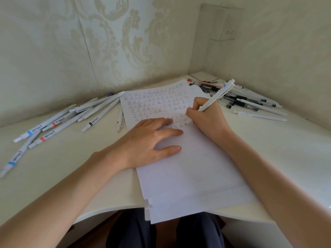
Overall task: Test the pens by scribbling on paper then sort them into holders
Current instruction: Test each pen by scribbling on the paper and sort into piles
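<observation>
right hand (206, 117) fingers pinching a white pen (217, 96) tip-down on the paper (188, 167), left hand (152, 140) flat, fingers spread, pinning the sheet on the desk (71, 167)

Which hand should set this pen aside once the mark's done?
Right hand: its fingers grip the pen, tip at the paper. The left hand lies flat on the paper, steadying it.

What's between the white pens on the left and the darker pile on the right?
In the head view, the written-on paper, with the left hand pressing it and the right hand gripping a pen.
</observation>
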A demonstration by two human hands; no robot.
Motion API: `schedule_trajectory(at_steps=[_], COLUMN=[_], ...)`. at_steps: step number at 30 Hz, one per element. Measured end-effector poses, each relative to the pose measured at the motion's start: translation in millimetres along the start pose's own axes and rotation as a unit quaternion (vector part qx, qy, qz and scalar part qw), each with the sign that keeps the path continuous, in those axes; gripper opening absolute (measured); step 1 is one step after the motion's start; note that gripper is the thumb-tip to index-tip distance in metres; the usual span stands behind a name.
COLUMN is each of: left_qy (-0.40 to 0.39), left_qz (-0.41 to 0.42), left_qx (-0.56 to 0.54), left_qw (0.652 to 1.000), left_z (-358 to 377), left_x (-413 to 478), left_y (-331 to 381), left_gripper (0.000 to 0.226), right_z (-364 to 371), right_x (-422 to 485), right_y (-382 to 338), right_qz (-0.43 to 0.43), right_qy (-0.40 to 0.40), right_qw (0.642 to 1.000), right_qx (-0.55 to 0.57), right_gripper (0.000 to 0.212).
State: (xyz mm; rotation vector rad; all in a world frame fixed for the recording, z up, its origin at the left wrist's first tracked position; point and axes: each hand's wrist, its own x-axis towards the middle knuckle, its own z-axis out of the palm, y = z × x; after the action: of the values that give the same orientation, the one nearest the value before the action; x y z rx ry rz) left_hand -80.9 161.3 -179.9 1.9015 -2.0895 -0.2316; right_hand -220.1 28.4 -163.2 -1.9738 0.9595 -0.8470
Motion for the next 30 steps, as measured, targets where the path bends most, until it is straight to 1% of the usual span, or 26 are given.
schedule_trajectory(at_steps=[4, 8, 11, 14, 17, 19, 20, 21, 23, 24, 25, 26, 27, 28, 30], left_qy=[-0.001, -0.008, -0.004, 0.001, 0.013, 0.042, 0.064, 0.09, 0.142, 0.167, 0.191, 0.211, 0.228, 0.24, 0.249], left_qz=[0.001, -0.003, 0.001, -0.002, 0.009, 0.015, 0.014, 0.008, -0.008, -0.02, -0.03, -0.039, -0.047, -0.057, -0.061], left_qx=[0.001, 0.004, -0.001, -0.009, 0.002, 0.007, 0.008, 0.008, 0.005, 0.001, -0.008, -0.021, -0.038, -0.059, -0.096], left_qw=[1.0, 1.0, 1.0, 1.0, 1.0, 0.999, 0.998, 0.996, 0.99, 0.986, 0.981, 0.976, 0.972, 0.967, 0.962], left_z=[0.2, -0.7, -0.2, 0.5, 1.0, 0.7, -0.1, -0.6, -2.3, -3.4, -4.4, -5.7, -6.7, -7.2, -8.1], left_x=[-0.3, -0.1, 0.0, 0.0, -0.1, -0.8, -1.1, -0.7, 1.0, 2.0, 2.8, 3.4, 3.7, 3.4, 2.6], left_y=[0.2, 0.9, -0.1, -0.1, -1.3, -2.5, -3.2, -5.0, -9.3, -11.7, -13.6, -14.7, -14.8, -14.2, -12.3], left_gripper=[0.071, 0.063, 0.07, 0.069, 0.071, 0.069, 0.066, 0.063, 0.056, 0.053, 0.05, 0.047, 0.043, 0.04, 0.038], right_z=[0.4, 0.4, 1.1, -0.3, -3.6, -5.3, -5.8, -6.0, -9.3, -11.3, -13.7, -16.7, -19.3, -20.3, -20.2], right_x=[-0.9, -1.2, -1.9, -0.7, -2.3, -5.0, -5.4, -4.8, -0.8, 1.1, 2.3, 3.2, 3.6, 3.1, 2.6], right_y=[-0.9, -0.9, -1.6, -0.4, -2.0, -3.6, -3.0, -2.0, -0.4, -0.4, -1.5, -2.9, -4.2, -5.9, -6.4], right_qz=[0.005, 0.018, 0.013, 0.004, 0.0, 0.015, 0.016, 0.011, -0.018, -0.024, -0.021, -0.013, -0.008, -0.005, 0.002], right_qy=[-0.012, -0.012, -0.017, 0.004, 0.03, 0.025, 0.021, 0.025, 0.038, 0.043, 0.043, 0.041, 0.037, 0.031, 0.019], right_qw=[1.0, 1.0, 1.0, 1.0, 1.0, 0.999, 0.998, 0.998, 0.997, 0.995, 0.992, 0.985, 0.978, 0.969, 0.958], right_qx=[-0.003, 0.004, -0.01, -0.017, 0.005, 0.046, 0.059, 0.064, 0.064, 0.082, 0.12, 0.166, 0.206, 0.244, 0.285], right_gripper=[0.026, 0.029, 0.029, 0.035, 0.035, 0.037, 0.033, 0.027, 0.006, 0.017, 0.033, 0.044, 0.047, 0.044, 0.029])
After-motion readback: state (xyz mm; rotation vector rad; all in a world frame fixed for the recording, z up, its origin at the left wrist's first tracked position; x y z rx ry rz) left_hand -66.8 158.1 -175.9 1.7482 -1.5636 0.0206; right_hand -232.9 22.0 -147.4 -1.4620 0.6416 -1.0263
